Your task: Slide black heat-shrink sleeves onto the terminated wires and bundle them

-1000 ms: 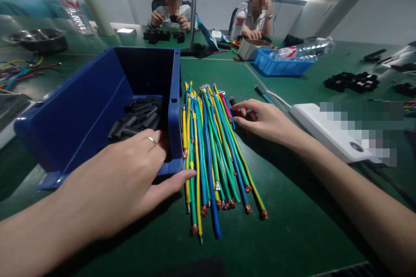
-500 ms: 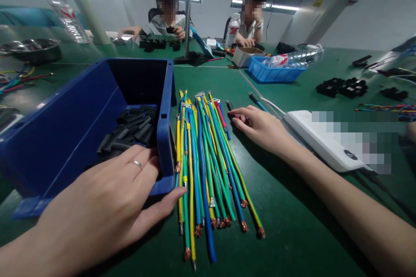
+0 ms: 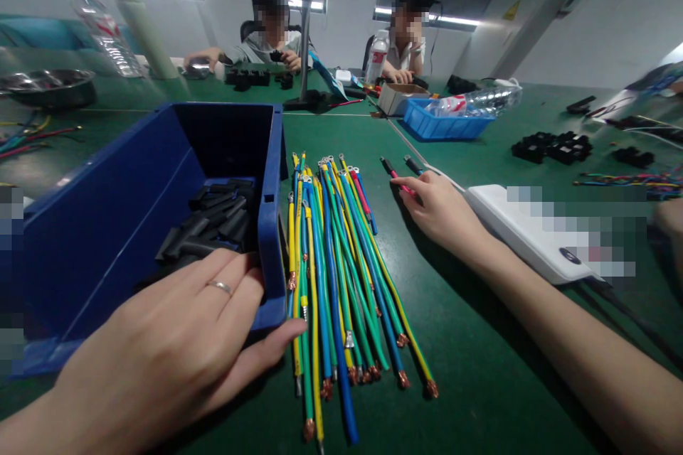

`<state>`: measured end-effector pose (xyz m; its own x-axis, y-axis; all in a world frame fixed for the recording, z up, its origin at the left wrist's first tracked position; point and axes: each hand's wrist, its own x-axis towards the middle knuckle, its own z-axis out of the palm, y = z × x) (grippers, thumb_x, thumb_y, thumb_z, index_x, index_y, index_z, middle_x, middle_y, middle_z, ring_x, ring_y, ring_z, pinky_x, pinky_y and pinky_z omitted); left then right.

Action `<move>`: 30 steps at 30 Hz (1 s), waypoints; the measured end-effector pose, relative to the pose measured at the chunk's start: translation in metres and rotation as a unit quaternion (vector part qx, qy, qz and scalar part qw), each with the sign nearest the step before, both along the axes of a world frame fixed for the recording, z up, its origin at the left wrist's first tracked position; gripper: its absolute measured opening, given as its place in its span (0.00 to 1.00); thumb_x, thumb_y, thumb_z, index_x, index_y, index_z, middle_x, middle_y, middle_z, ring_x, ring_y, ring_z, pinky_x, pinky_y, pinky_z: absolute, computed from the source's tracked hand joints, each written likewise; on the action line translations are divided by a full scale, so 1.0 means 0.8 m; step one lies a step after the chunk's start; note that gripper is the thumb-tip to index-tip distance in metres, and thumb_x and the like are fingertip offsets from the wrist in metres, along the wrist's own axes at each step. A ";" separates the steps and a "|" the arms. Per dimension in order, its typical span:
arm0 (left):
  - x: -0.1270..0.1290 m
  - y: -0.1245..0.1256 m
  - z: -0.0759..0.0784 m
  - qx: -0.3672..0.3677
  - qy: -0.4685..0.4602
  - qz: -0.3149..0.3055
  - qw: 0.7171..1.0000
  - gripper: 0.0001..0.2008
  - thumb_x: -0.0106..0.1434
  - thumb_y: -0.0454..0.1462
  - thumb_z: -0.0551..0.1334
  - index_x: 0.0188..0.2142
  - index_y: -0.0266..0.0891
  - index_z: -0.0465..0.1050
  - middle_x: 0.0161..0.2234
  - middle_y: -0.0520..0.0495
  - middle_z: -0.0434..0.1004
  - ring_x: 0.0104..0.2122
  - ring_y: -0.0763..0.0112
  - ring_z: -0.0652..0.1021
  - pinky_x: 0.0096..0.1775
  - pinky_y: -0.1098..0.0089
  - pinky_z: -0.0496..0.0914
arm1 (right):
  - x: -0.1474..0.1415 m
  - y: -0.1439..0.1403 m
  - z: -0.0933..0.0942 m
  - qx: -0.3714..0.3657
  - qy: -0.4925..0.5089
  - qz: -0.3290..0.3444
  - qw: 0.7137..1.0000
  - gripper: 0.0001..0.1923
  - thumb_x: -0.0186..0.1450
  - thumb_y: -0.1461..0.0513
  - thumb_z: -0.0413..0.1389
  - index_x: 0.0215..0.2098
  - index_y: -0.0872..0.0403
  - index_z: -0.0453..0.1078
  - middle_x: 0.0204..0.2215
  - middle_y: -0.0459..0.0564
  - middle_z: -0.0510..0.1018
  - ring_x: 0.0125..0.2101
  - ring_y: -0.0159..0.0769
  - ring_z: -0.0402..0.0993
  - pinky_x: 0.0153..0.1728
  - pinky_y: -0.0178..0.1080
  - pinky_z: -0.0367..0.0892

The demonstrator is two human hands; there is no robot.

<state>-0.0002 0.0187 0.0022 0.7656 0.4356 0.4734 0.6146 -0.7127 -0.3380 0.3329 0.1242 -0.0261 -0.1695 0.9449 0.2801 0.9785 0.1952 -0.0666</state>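
My left hand grips the front right edge of a blue bin. Its fingers curl inside and its thumb lies outside the wall. Black sleeve pieces lie in the bin beyond those fingers. To the right, my right hand has its thumb and index finger on a short red cable with a black sleeve at its far end. Between my hands lies a bundle of yellow, green and blue cables, some with ring lugs at the far ends and bare copper at the near ends.
A blue cable with a black sleeve lies beside my right hand. Right of it is a white power strip. Farther back stand a light-blue tray with a bottle, a cardboard box and a metal pole. Two people sit opposite.
My right hand has shifted slightly right, and the red cable has moved away from me and right, with more of its red part showing. My left hand keeps its place on the bin.
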 end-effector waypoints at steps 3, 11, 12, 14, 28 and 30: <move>0.002 0.000 0.000 -0.001 -0.001 0.004 1.000 0.15 0.70 0.44 0.53 0.31 0.38 0.65 0.29 0.41 0.68 0.29 0.55 0.71 0.26 0.62 0.62 | 0.003 -0.003 0.005 0.010 -0.016 -0.005 1.000 0.23 0.68 0.61 0.44 0.55 0.53 0.73 0.36 0.57 0.73 0.37 0.47 0.68 0.39 0.45 0.63; 0.001 0.000 0.005 0.009 0.000 0.001 1.000 0.18 0.72 0.45 0.50 0.29 0.38 0.65 0.25 0.44 0.66 0.24 0.62 0.68 0.26 0.64 0.61 | 0.005 -0.007 0.010 0.027 -0.043 -0.033 0.998 0.23 0.68 0.59 0.45 0.51 0.56 0.77 0.38 0.60 0.74 0.38 0.49 0.66 0.45 0.48 0.63; 0.002 0.000 0.005 0.008 -0.001 0.004 1.000 0.19 0.72 0.45 0.50 0.28 0.38 0.65 0.24 0.45 0.66 0.24 0.62 0.68 0.26 0.64 0.60 | 0.006 -0.007 0.010 0.027 -0.047 -0.038 0.998 0.23 0.68 0.58 0.44 0.50 0.56 0.77 0.38 0.61 0.75 0.38 0.49 0.66 0.44 0.48 0.64; 0.003 -0.001 0.005 0.011 -0.003 0.008 1.000 0.19 0.72 0.45 0.49 0.27 0.38 0.65 0.24 0.46 0.66 0.23 0.63 0.69 0.26 0.64 0.60 | 0.007 -0.006 0.010 0.030 -0.052 -0.047 0.997 0.23 0.68 0.57 0.44 0.50 0.55 0.77 0.38 0.61 0.75 0.38 0.50 0.67 0.43 0.49 0.64; 0.011 0.000 0.016 0.024 0.016 0.009 1.000 0.23 0.73 0.45 0.48 0.23 0.39 0.63 0.20 0.46 0.66 0.20 0.64 0.70 0.23 0.65 0.62 | 0.028 0.001 0.004 0.046 0.011 -0.066 0.997 0.23 0.68 0.57 0.44 0.48 0.53 0.78 0.35 0.59 0.72 0.35 0.47 0.71 0.40 0.50 0.69; 0.011 0.000 0.016 0.025 0.016 0.010 0.999 0.23 0.73 0.45 0.47 0.24 0.40 0.63 0.21 0.45 0.68 0.19 0.64 0.70 0.23 0.66 0.62 | 0.029 0.003 0.003 0.049 0.022 -0.061 0.997 0.22 0.68 0.59 0.44 0.45 0.56 0.79 0.37 0.61 0.73 0.39 0.50 0.71 0.43 0.51 0.68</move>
